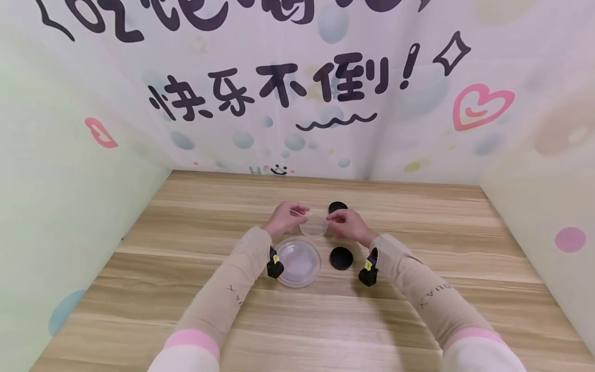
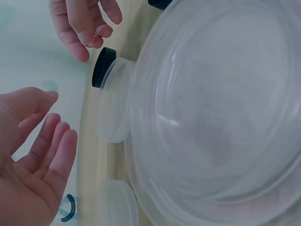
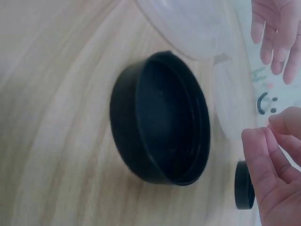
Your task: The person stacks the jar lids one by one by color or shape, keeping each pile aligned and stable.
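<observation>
A small clear round piece (image 1: 313, 226) lies between the two hands, behind a large clear round container (image 1: 298, 262). The left hand (image 1: 287, 217) hovers at its left with relaxed fingers and a gap between thumb and fingers in the left wrist view. Another clear round piece (image 2: 120, 202) lies near that hand. On the other side, the right hand (image 1: 349, 225) has softly bent fingers and nothing visible in them. A black round cap (image 3: 160, 117) lies hollow side up in the right wrist view; a second black cap (image 3: 244, 185) is beside the right hand.
The wood-grain table (image 1: 297, 330) meets a printed curtain (image 1: 260, 139) at its back edge, with pale panels at the left and right sides. The large container stands close to the left forearm, and the nearer black cap (image 1: 341, 258) is between the forearms.
</observation>
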Available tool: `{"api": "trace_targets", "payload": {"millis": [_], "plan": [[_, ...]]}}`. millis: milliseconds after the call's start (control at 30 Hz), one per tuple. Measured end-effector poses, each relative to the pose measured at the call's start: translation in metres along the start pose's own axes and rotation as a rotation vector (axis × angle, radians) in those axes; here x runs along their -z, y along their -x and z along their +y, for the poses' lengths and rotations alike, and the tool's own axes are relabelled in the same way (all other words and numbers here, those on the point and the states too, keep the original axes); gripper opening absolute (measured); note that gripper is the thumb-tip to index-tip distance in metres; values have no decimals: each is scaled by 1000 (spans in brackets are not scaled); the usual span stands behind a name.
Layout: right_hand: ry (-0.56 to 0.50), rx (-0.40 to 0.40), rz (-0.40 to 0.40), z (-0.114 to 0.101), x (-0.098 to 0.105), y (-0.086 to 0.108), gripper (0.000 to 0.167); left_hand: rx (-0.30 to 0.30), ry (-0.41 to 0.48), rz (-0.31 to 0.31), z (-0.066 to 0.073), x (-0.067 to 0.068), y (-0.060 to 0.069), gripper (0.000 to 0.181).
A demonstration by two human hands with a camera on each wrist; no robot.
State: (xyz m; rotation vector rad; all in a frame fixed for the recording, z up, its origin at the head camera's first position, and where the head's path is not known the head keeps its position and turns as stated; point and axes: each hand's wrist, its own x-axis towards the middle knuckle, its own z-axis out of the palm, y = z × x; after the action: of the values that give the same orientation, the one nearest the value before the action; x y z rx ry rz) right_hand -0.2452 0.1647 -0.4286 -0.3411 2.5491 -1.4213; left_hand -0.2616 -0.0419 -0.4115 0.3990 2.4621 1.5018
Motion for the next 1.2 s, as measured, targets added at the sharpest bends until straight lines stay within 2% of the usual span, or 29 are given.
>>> {"api": "trace_targets", "payload": {"millis": [133,300,567,700,800,1033,1067,1133,1200], "plan": [[-14,-57,20,4,-3,-4,26,10,-31,9,-3,-1,-1,33],[-58,-92,35,9,-8,-8,28,53,-34,6,-8,-3,0,39],[-45,-107,45,15,-15,-10,27,112,38,-53,-15,-8,-3,42],[-30,-116,46,17,-16,-11,27,100,21,-67,-15,-10,-2,43],[-22,-125,44,17,-16,-12,27,65,-17,-71,-15,-12,0,41],[12,-128,35,15,-11,-10,30,94,2,-77,-12,-14,-3,42],[16,-126,33,15,-10,-9,30,75,-16,-75,-15,-14,-5,42],[31,-114,32,15,-9,-8,30,8,-18,-73,-40,-18,-20,41],[49,-96,34,16,-7,-8,29,-33,-39,-74,-69,-23,-38,43]]}}
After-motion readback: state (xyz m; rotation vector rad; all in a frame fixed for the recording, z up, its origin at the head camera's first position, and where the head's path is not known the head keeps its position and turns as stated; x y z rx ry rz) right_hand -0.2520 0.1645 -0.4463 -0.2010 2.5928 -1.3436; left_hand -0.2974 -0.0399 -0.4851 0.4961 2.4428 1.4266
